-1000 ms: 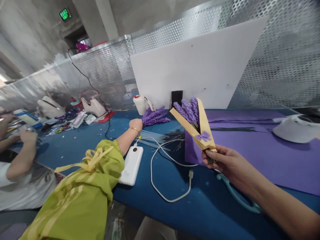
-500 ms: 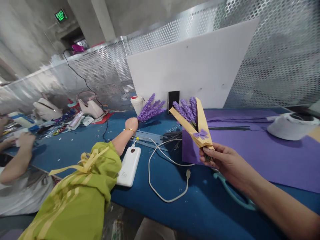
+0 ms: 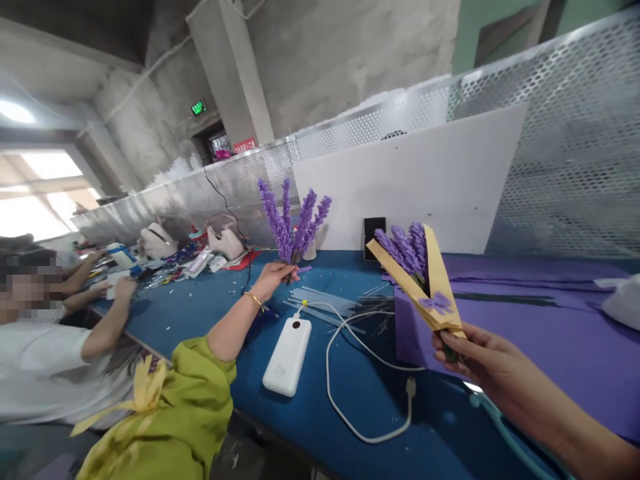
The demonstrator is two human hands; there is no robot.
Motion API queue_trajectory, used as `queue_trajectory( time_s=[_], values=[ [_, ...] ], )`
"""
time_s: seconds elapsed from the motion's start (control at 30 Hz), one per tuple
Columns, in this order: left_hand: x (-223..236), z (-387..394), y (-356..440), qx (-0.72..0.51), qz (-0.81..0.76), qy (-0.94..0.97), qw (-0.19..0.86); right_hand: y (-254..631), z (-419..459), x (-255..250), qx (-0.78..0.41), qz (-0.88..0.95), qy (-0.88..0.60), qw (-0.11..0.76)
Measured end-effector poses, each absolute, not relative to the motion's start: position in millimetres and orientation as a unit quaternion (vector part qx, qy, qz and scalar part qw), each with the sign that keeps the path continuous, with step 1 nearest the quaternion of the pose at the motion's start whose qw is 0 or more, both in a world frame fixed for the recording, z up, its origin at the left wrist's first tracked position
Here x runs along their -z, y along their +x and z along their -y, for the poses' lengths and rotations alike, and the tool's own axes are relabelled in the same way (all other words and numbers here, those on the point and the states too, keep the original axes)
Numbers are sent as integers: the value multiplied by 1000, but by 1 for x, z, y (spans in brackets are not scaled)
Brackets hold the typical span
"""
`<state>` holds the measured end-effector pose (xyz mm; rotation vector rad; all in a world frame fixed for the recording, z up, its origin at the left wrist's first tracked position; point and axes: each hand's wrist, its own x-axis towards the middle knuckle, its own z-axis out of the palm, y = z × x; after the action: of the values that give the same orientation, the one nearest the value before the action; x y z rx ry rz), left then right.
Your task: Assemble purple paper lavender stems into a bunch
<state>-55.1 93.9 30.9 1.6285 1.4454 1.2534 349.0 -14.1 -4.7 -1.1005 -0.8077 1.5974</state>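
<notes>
Upright in my left hand (image 3: 277,279) stands a loose bunch of purple artificial lavender (image 3: 294,223), gripped by its stems above the blue table. My right hand (image 3: 473,347) is closed round the base of a wrapped lavender bouquet (image 3: 407,253), which leans to the left. Yellow wrapping paper (image 3: 443,273) folds about its flowers in a V, with a small purple bow (image 3: 437,303) on the front. Green stem ends poke out below my right fingers.
A white power bank (image 3: 287,357) with a white cable (image 3: 327,373) lies between my arms. Beyond are clear strips (image 3: 320,303) and dark wires (image 3: 373,307). Purple sheets (image 3: 500,340) spread to the right, teal-handled scissors (image 3: 505,427) under my right arm. A co-worker (image 3: 45,353) sits at left.
My left hand has raised the loose lavender bunch from low over the table and turned it upright. My right hand keeps its hold on the wrapped bouquet. The camera view has shifted left and up.
</notes>
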Motion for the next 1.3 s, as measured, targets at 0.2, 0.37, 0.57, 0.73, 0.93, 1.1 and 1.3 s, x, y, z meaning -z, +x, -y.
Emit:
queue_trajectory(
  time_s=[0.2, 0.37, 0.57, 0.73, 0.93, 1.1, 1.3],
  values=[
    [-29, -69, -35, -534, -457, 578, 414, 348, 10, 19, -649, 384, -452, 477],
    [-29, -54, -18, -569, -397, 570, 441, 346, -2, 27, -644, 409, -446, 468],
    [-21, -45, -7, -624, -363, 553, 416, 329, -30, 15, -645, 429, -433, 461],
    [-4, -48, -7, -651, -366, 535, 394, 293, -52, 4, -631, 443, -455, 445],
    [16, -62, -17, -658, -384, 526, 378, 249, -86, 8, -618, 440, -479, 442],
    [24, -70, -26, -658, -401, 525, 362, 223, -118, 15, -608, 429, -480, 465],
    [28, -72, -31, -655, -422, 528, 339, 207, -138, 24, -610, 427, -474, 470]
  ],
)
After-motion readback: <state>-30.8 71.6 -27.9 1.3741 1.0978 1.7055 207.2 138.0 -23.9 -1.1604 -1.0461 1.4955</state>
